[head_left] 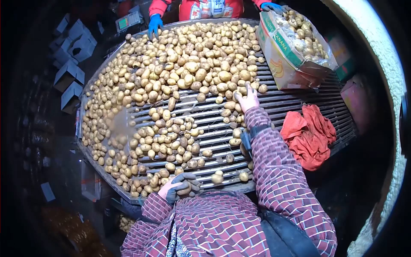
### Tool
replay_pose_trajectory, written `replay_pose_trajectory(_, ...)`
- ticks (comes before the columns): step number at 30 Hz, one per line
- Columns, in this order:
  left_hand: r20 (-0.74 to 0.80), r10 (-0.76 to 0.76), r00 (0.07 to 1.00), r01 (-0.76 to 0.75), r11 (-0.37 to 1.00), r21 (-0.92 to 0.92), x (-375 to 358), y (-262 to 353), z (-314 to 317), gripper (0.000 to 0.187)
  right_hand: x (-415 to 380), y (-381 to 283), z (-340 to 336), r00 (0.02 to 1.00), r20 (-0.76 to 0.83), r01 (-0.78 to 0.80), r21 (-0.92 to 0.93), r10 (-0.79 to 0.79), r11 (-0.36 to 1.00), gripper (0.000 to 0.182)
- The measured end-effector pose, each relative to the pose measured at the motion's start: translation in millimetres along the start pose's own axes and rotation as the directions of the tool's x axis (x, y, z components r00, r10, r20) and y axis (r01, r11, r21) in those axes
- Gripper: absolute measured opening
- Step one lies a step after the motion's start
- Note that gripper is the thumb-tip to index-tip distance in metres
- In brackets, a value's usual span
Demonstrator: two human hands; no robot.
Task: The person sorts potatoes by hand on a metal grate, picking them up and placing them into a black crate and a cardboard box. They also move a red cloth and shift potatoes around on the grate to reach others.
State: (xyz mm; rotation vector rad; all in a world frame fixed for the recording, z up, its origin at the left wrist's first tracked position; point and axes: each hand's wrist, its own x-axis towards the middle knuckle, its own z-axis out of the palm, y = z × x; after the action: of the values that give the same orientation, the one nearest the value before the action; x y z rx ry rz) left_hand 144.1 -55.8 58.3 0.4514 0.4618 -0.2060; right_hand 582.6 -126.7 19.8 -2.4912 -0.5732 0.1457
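Potatoes (192,67) lie heaped over the far and left parts of a slatted metal table (214,141). My right hand (248,100) reaches across the slats to the near edge of the heap. Its fingers are spread beside a few potatoes, and it grips none that I can see. Close to my body, at the table's front rim, my left hand (180,187) is in a grey glove with the fingers curled. A brown potato (184,188) appears to sit in that hand, partly hidden by the fingers. Two loose potatoes (217,177) rest on the slats nearby.
A cardboard banana box (280,53) lined with plastic and full of potatoes stands at the far right. A crumpled red cloth (309,136) lies on the right-hand slats. Across the table, another person's blue-gloved hand (155,25) touches the heap. Cartons (70,92) sit left, off the table.
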Motion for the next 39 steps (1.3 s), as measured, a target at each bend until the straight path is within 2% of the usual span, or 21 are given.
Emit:
replay_pose_trajectory(5,-0.095,0.054,0.994,-0.055,0.998,-0.012,12,-6,-16,0.036,-57,-10,4,0.935,0.14,0.333,-0.019,-0.327,0.943,0.055)
replay_pose_trajectory(8,-0.157,0.124,0.98,-0.099,0.983,0.157,5,1,-14,0.034,-71,-11,-1,0.886,0.263,0.322,0.242,-0.381,0.915,0.052)
replay_pose_trajectory(11,-0.209,0.191,0.959,-0.167,0.978,0.125,-1,-1,-9,0.036,-77,1,3,0.964,0.22,0.017,0.52,-0.153,0.854,0.049)
replay_pose_trajectory(12,-0.119,0.233,0.965,-0.157,0.88,0.449,0,1,-17,0.056,-82,3,5,0.979,0.159,0.003,0.62,-0.129,0.784,0.047)
replay_pose_trajectory(13,-0.107,0.24,0.965,-0.189,0.917,0.35,2,3,-12,0.064,-100,-26,-14,0.99,0.139,-0.068,0.659,-0.032,0.749,0.046)
replay_pose_trajectory(15,-0.08,0.242,0.967,-0.23,0.964,0.137,4,3,8,0.081,-135,-48,-19,0.953,0.291,-0.152,0.704,-0.086,0.693,0.044)
replay_pose_trajectory(17,0.066,0.152,0.986,-0.156,0.985,0.077,6,5,8,0.094,-179,-88,-33,0.803,0.548,-0.13,0.546,-0.235,0.828,0.046)
replay_pose_trajectory(19,0.134,0.083,0.988,-0.071,0.993,-0.093,10,1,4,0.095,-214,-103,-18,0.55,0.472,0.415,0.561,-0.689,0.716,0.05)
replay_pose_trajectory(21,0.021,0.006,1.0,-0.003,0.987,-0.161,9,-17,-11,0.096,-220,-121,-25,0.358,0.669,0.387,0.53,-0.652,0.755,0.052)
replay_pose_trajectory(22,0.056,0.119,0.991,-0.114,0.99,-0.083,8,-17,-15,0.09,-206,-131,-25,0.407,0.587,0.477,0.516,-0.7,0.711,0.052)
replay_pose_trajectory(23,0.099,0.223,0.97,-0.223,0.975,-0.011,7,-18,-20,0.084,-188,-142,-33,0.544,0.614,0.39,0.418,-0.572,0.82,0.047)
replay_pose_trajectory(24,0.085,0.194,0.977,-0.171,0.96,-0.223,6,-22,-24,0.074,-164,-140,-27,0.658,0.494,0.376,0.438,-0.569,0.816,0.044)
replay_pose_trajectory(25,0.106,0.224,0.969,-0.184,0.936,-0.299,3,-23,-22,0.067,-140,-129,-7,0.771,0.319,0.49,0.256,-0.551,0.833,0.045)
replay_pose_trajectory(27,0.175,0.34,0.924,-0.273,0.907,-0.32,-6,-21,-10,0.055,-99,-111,14,0.835,0.298,0.525,-0.18,-0.463,0.832,0.05)
replay_pose_trajectory(28,0.186,0.343,0.921,-0.304,0.929,-0.212,-10,-17,-7,0.052,-86,-104,20,0.842,0.436,0.469,-0.298,-0.318,0.832,0.054)
replay_pose_trajectory(29,0.108,0.263,0.959,-0.237,0.949,-0.21,-17,-9,1,0.055,-84,-91,30,0.82,0.446,0.537,-0.381,-0.36,0.752,0.055)
replay_pose_trajectory(32,0.013,0.157,0.988,-0.155,0.981,-0.118,-26,5,-6,0.063,-82,-63,50,0.81,0.346,0.515,-0.036,-0.473,0.856,0.054)
replay_pose_trajectory(33,0.005,0.139,0.99,-0.138,0.988,-0.068,-26,3,-14,0.066,-87,-65,46,0.839,0.428,0.387,-0.036,-0.335,0.922,0.055)
replay_pose_trajectory(35,-0.109,0.278,0.954,-0.269,0.959,0.087,-23,-2,-23,0.059,-97,-58,45,0.873,0.383,0.358,-0.084,-0.301,0.93,0.055)
replay_pose_trajectory(38,-0.312,0.198,0.929,-0.164,0.978,0.132,-22,-9,-58,0.048,-92,-57,56,0.847,0.417,0.355,0.017,-0.33,0.935,0.056)
replay_pose_trajectory(39,-0.411,0.417,0.811,-0.204,0.859,0.469,-18,-20,-71,0.047,-86,-60,58,0.81,0.468,0.347,0.104,-0.354,0.932,0.058)
